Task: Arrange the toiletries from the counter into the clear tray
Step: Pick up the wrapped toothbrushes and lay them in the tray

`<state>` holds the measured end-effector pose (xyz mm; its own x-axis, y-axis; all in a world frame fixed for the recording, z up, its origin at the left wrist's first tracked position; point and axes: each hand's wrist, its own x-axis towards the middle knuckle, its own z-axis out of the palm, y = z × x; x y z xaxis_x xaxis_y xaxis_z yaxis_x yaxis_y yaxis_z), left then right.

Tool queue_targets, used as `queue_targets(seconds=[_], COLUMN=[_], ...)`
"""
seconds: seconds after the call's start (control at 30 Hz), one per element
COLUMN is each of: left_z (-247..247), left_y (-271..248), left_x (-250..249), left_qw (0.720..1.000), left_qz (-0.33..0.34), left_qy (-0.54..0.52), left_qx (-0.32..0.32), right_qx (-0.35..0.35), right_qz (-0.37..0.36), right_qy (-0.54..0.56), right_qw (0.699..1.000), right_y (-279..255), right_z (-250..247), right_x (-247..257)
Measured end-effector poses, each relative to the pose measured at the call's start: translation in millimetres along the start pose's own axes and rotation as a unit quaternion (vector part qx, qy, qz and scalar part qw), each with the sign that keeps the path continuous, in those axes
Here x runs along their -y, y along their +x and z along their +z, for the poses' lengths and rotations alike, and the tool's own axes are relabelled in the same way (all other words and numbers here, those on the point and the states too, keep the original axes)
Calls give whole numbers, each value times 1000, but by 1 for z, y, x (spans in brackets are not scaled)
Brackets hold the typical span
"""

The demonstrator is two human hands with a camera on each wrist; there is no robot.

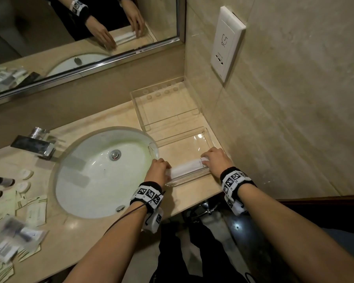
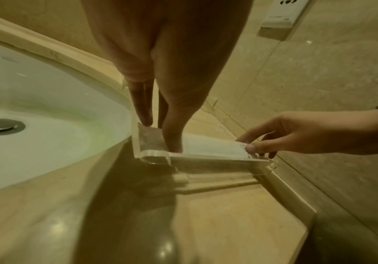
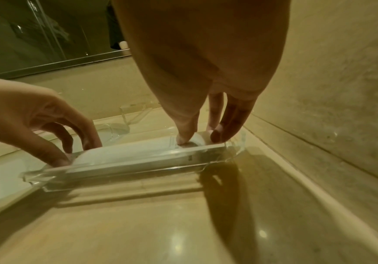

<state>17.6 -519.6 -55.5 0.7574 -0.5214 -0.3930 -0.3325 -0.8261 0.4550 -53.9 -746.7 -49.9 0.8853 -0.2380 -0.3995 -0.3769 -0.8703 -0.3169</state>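
Observation:
A long white packet lies inside the clear tray, along its near wall, just right of the sink. My left hand pinches the packet's left end with thumb and fingers. My right hand pinches the printed right end. In the left wrist view my left hand has its thumb down on the packet behind the tray wall. In the right wrist view my right hand has its thumb on the packet. More toiletries lie left of the sink: dark bottles, round soaps, sachets.
The white sink and its faucet take up the counter's middle. A second clear stand with round holes sits behind the tray in the corner. The tiled wall with a socket runs close along the tray's right side.

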Motion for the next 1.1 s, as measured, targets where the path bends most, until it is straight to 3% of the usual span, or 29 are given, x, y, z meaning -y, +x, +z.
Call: queue_targets(seconds=[0.47, 0.93, 1.1], left_z=[4, 3, -3], left_y=[-2, 1, -2], left_x=[-2, 3, 4], left_qw=[994, 984, 976], left_qz=[-20, -67, -66], left_qy=[-81, -164, -203], left_qx=[-72, -17, -36], right_qx=[-25, -18, -25], right_qz=[-14, -13, -9], right_qy=[-10, -10, 37], right_qw=[1000, 1000, 999], right_y=[3, 8, 6], right_z=[11, 14, 8], right_x=[-11, -12, -9])
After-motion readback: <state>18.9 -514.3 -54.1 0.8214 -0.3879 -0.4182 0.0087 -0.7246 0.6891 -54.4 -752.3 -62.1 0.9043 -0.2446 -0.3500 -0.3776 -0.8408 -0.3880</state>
